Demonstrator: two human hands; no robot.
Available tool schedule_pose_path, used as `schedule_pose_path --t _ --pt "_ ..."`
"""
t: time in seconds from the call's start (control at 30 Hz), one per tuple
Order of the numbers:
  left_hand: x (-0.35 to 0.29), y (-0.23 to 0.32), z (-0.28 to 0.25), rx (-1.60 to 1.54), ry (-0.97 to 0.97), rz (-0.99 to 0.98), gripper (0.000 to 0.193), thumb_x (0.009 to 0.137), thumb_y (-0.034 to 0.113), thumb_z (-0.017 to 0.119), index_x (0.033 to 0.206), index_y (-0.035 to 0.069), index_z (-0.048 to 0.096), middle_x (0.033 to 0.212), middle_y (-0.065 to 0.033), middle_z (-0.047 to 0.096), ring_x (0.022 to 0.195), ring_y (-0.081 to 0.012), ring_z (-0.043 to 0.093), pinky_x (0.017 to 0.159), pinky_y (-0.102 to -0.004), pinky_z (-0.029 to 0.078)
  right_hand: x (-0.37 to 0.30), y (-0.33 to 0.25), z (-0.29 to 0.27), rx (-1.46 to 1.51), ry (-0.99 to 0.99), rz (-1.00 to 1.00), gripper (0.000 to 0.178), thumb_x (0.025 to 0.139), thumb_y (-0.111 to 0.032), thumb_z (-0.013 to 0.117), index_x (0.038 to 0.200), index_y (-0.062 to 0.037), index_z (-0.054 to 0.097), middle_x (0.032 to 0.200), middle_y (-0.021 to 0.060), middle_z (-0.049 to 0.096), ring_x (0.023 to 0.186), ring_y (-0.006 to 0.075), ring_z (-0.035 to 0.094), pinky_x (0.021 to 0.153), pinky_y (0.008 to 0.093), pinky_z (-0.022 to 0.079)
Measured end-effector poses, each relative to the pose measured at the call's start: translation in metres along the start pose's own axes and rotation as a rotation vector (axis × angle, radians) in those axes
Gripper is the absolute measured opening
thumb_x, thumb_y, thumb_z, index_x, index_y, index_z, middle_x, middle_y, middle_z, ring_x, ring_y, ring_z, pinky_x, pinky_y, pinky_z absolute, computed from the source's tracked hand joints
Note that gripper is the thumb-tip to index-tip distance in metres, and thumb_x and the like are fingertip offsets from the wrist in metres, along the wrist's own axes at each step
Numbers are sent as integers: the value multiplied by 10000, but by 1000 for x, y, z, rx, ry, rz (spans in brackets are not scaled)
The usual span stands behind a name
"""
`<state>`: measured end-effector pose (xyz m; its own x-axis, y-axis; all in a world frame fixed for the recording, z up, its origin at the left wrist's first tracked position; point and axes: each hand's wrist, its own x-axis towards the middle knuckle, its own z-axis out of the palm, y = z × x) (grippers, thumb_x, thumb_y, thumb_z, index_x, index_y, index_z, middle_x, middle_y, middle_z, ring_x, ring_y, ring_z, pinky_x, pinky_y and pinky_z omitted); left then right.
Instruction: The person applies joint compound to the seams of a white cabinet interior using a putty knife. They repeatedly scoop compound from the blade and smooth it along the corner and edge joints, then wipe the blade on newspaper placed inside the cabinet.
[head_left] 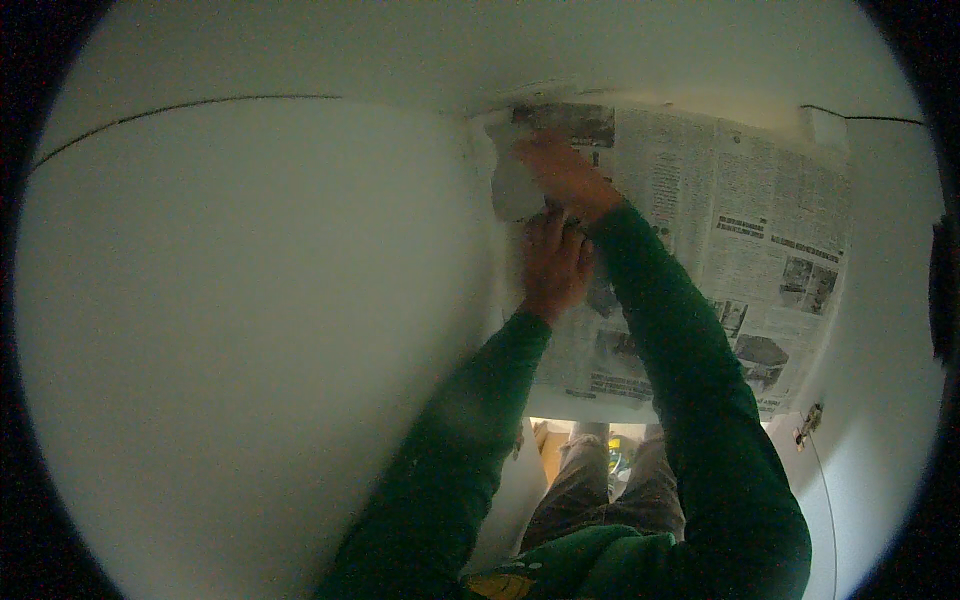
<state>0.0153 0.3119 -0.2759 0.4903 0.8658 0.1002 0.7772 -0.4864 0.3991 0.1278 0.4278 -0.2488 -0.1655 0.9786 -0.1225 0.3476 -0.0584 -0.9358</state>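
Note:
A sheet of newspaper (680, 200) lies on the white surface inside a white compartment. My left hand (556, 265) rests on the sheet's left part, fingers stretched forward and holding nothing that I can see. Just beyond it, my right hand (568, 178) reaches across to the sheet's far left corner. Its fingers are blurred, so their grip cannot be made out. Beside both hands is a plain grey, soft-edged piece (513, 185); whether it is cloth or paper is unclear. It partly covers the newspaper's left edge.
A broad white panel (250, 300) stands close on the left. At the right is another white panel (890, 300), with a metal hinge (808, 427) near its lower part. A dark seam runs along the far edge. My legs (580, 480) show below the front edge.

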Motion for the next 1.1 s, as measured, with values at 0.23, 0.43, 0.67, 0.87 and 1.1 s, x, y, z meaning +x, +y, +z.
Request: schedule_pose_path --t 0.23,0.43,0.67,0.87,1.1 --pt "4 3 1 -8 -47 -21 266 790 165 619 961 -32 567 1320 -241 419 1290 -462 341 1086 -572 279 37 37 27 -426 -71 -291 286 893 -111 477 1144 -10 569 1067 242 589 1008 403 560 902 483 456" --pt "-2 0 -3 29 -81 -13 317 767 158 627 1003 -46 574 1330 -279 398 1300 -476 326 1090 -571 278 50 14 30 -291 -15 -361 329 901 -164 452 1146 24 566 976 257 632 948 423 605 888 530 467" --pt "-2 4 4 -14 -127 -10 523 770 176 627 1234 -38 516 1344 -276 396 1298 -485 317 1100 -574 268 79 32 51 -550 -78 -130 320 880 -181 511 1146 -16 578 1046 253 623 977 410 602 902 483 477" --pt "1 1 4 -14 -120 39 437 801 192 618 1172 -25 541 1341 -234 416 1267 -483 347 1083 -580 289 65 34 41 -426 -92 -520 293 876 -148 505 1128 -10 564 1142 253 573 1154 405 505 1017 496 385" --pt "-1 -5 -7 24 0 11 325 771 176 632 1016 -28 570 1295 -246 432 1245 -472 379 1059 -583 313 43 55 43 -584 -43 -437 287 895 -110 470 1153 -14 550 1147 258 564 1068 410 533 929 493 438"
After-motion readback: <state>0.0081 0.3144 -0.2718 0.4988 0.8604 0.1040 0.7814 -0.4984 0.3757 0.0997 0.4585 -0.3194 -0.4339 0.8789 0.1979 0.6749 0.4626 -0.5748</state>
